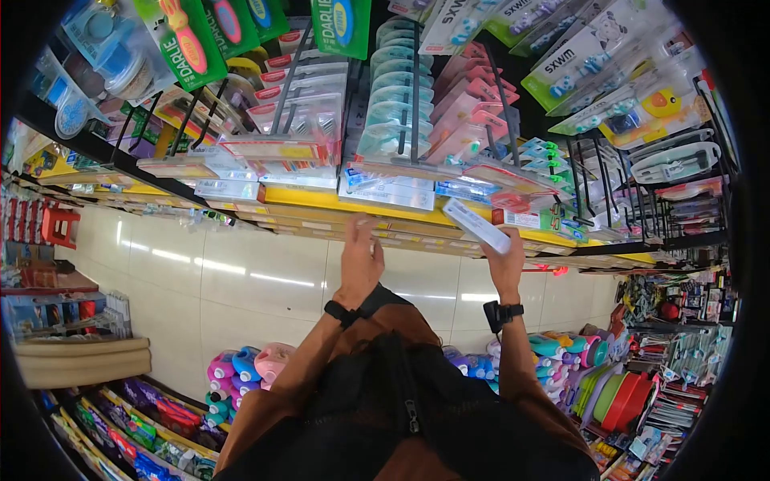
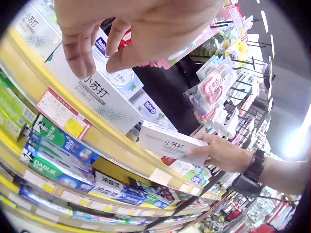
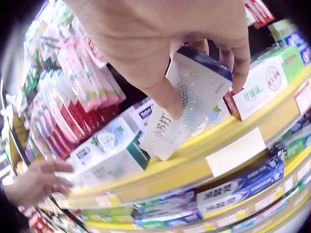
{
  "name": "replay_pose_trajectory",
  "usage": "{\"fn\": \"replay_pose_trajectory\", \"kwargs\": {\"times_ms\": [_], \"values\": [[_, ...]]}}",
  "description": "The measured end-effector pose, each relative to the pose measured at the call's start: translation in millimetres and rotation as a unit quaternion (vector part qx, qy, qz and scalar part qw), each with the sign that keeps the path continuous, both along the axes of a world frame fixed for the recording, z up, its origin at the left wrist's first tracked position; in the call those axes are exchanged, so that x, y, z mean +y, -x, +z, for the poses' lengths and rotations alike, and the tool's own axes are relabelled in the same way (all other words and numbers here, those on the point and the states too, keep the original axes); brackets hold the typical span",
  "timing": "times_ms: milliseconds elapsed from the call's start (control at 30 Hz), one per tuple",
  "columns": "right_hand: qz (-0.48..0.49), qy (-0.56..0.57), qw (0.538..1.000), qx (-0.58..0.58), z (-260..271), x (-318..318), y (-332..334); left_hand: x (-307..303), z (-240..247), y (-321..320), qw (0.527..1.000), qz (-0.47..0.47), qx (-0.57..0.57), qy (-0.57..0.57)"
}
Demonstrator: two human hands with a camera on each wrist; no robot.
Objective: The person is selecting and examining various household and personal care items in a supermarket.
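Observation:
My right hand [image 1: 507, 258] grips a slim white toothpaste box [image 1: 476, 227] by one end, holding it tilted at the front of the shelf. In the right wrist view the thumb lies across the printed face of that toothpaste box [image 3: 194, 90], and its dark blue end shows between thumb and fingers. My left hand [image 1: 361, 260] holds nothing, its fingers loosely bent. The left wrist view has its fingertips close in front of a row of white toothpaste boxes [image 2: 109, 99] lying on the yellow-edged shelf [image 2: 104, 141].
Packaged toothbrushes [image 1: 397, 96] hang on metal hooks [image 1: 415, 88] above the shelf. Lower shelves hold more toothpaste boxes [image 2: 63, 162]. A price tag [image 2: 64, 112] sticks on the shelf edge. Behind the person stand colourful bottles [image 1: 245, 369] and stacked basins [image 1: 622, 401].

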State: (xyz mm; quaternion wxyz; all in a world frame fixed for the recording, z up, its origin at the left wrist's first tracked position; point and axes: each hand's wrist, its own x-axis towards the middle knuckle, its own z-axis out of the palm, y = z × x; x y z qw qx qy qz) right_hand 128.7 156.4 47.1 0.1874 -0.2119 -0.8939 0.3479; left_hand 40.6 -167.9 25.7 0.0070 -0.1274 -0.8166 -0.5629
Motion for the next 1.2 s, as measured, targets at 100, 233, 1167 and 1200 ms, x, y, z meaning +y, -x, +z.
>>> {"fn": "replay_pose_trajectory", "kwargs": {"times_ms": [100, 233, 1167, 1200], "values": [[-0.045, 0.047, 0.998, 0.003, 5.2, -14.5, -27.9, 11.6, -14.4, -13.8, 0.997, -0.052, -0.055, -0.026], [-0.079, 0.245, 0.965, 0.045, 33.1, -48.0, -48.7, 17.3, 9.3, -20.2, 0.98, -0.136, -0.125, -0.075], [0.221, -0.033, 0.973, 0.058, 19.7, -155.4, 75.9, -145.9, 38.0, 53.1, 0.959, 0.098, 0.12, 0.239], [0.193, -0.075, 0.977, 0.056, 20.0, -148.2, 81.9, -154.1, 35.6, 61.7, 0.95, 0.118, 0.117, 0.266]]}}
